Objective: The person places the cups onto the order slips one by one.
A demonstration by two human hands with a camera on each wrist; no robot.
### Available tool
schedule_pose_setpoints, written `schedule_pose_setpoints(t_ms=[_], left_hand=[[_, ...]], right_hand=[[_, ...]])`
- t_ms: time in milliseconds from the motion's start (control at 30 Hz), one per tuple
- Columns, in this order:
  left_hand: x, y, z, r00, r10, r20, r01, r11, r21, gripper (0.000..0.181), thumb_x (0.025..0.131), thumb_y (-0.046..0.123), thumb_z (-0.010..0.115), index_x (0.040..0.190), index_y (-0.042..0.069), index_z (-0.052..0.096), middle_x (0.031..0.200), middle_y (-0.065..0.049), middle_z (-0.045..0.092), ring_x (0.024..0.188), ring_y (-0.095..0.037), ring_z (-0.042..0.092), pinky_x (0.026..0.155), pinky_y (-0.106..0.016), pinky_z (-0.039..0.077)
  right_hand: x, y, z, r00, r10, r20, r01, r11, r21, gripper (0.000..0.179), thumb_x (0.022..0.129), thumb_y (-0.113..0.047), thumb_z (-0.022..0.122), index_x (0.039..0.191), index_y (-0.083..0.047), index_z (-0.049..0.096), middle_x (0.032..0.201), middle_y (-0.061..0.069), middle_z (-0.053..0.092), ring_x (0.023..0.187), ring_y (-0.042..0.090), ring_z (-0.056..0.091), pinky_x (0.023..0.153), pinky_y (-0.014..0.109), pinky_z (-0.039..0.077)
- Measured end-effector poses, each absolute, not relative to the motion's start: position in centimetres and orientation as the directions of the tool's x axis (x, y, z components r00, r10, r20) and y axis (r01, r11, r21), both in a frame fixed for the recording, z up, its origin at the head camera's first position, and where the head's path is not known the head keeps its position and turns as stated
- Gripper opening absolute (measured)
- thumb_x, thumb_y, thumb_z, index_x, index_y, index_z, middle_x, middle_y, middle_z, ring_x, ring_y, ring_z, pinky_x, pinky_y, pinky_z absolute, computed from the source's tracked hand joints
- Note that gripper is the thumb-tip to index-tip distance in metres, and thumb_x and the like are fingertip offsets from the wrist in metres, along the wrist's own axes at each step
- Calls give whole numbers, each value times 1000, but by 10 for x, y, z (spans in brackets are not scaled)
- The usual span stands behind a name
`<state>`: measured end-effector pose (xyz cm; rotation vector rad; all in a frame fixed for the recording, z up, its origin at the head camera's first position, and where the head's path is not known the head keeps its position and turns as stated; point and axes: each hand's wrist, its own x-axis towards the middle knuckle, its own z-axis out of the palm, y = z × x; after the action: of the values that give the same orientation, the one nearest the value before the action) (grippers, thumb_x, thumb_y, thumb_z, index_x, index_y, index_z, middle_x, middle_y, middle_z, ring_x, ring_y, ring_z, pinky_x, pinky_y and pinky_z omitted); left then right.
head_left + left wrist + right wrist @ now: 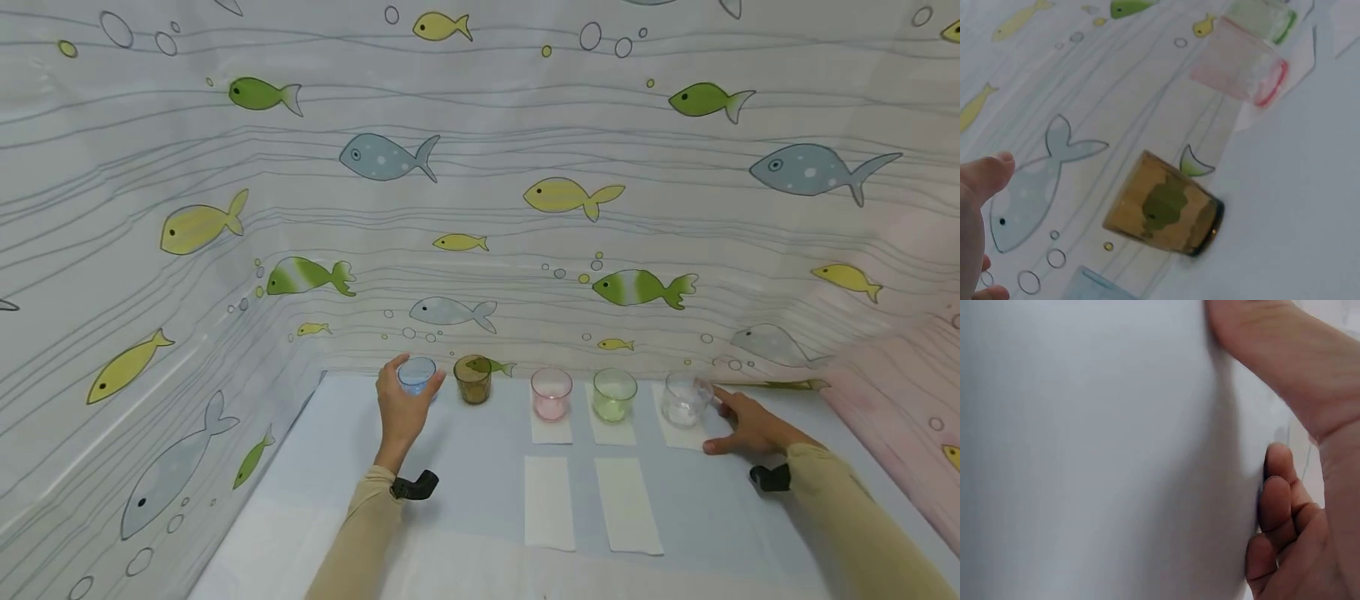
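Note:
At the left of the row, my left hand [402,412] is spread around a blue glass [417,377], fingers on its left and thumb on its right. In the left wrist view, the thumb [994,175] stands apart from this blue glass [1094,287]; fingertip contact cannot be told. A brown glass [473,382] stands just to the right. My right hand [753,423] is beside the clear glass [682,402], fingertips at its right side, thumb low near the white surface. The right wrist view shows loosely bent fingers [1275,503], without the glass.
A pink glass [551,396] and a green glass [614,397] stand on white paper pieces, as does the clear one. Two more paper pieces, left [549,504] and right [628,507], lie in front. A fish-patterned curtain [495,275] rises behind the pale tabletop [465,467].

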<state>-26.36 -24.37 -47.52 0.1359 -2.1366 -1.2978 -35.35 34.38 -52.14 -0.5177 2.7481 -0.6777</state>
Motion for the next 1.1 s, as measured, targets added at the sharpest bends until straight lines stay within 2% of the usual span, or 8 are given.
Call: schedule_pose_setpoints(t_ms=[200, 500, 567, 667, 767, 867, 967, 1100], left_hand=[[-276, -256, -507, -866, -389, 315, 119, 452, 884, 96, 91, 39, 84, 161, 3, 29, 159, -28, 36, 146, -48, 40, 118, -67, 38], [-285, -263, -526, -848, -431, 310, 112, 427, 897, 96, 93, 32, 84, 164, 5, 26, 166, -27, 33, 149, -47, 41, 121, -64, 39], [-286, -265, -529, -858, -431, 281, 91, 411, 907, 95, 94, 33, 83, 165, 5, 25, 167, -27, 34, 150, -47, 41, 122, -62, 38], [-287, -267, -534, -865, -433, 252, 72, 391, 918, 93, 95, 33, 81, 164, 6, 26, 167, -26, 35, 152, -46, 40, 124, -59, 37], [-288, -269, -536, -866, -440, 236, 60, 378, 924, 89, 96, 35, 81, 163, 7, 29, 166, -26, 38, 153, -45, 40, 125, -57, 38], [-290, -272, -537, -877, -429, 217, 54, 360, 931, 88, 97, 38, 78, 163, 8, 28, 167, -25, 37, 153, -45, 39, 126, -56, 36], [-291, -274, -537, -892, -409, 192, 49, 335, 941, 90, 98, 42, 77, 164, 9, 27, 168, -24, 36, 155, -45, 36, 128, -55, 33], [-290, -275, -537, -897, -402, 184, 58, 305, 951, 88, 98, 41, 77, 164, 8, 28, 168, -24, 36, 157, -43, 34, 130, -53, 30]], right_hand=[[-341, 347, -529, -922, -383, -57, -309, 816, -489, 134, 76, -48, 94, 169, -3, 8, 122, 28, 59, 108, 40, 57, 97, 65, 50], [-322, 353, -536, -958, -281, -53, -213, 826, -522, 138, 77, -53, 92, 170, -6, 2, 127, 27, 59, 116, 45, 56, 101, 71, 47], [-315, 353, -537, -963, -268, -34, -210, 822, -530, 134, 79, -53, 91, 170, -7, 5, 125, 22, 61, 114, 40, 57, 98, 65, 50], [-304, 352, -539, -969, -246, 13, -216, 822, -528, 122, 85, -53, 87, 169, -5, 14, 118, 14, 63, 106, 25, 57, 91, 47, 53], [-292, 350, -539, -970, -234, 71, -236, 814, -530, 109, 90, -51, 83, 167, -3, 22, 113, 9, 64, 96, 8, 54, 82, 28, 51], [-280, 348, -537, -967, -230, 110, -252, 797, -549, 103, 93, -45, 82, 166, -2, 23, 113, 8, 64, 89, -4, 49, 74, 18, 48], [-266, 344, -530, -966, -216, 142, -258, 775, -577, 101, 95, -38, 82, 167, -2, 21, 114, 10, 62, 87, -6, 47, 70, 17, 46], [-248, 328, -517, -964, -166, 207, -260, 746, -613, 97, 95, -30, 83, 166, -3, 23, 104, 10, 54, 82, 0, 44, 64, 20, 40]])
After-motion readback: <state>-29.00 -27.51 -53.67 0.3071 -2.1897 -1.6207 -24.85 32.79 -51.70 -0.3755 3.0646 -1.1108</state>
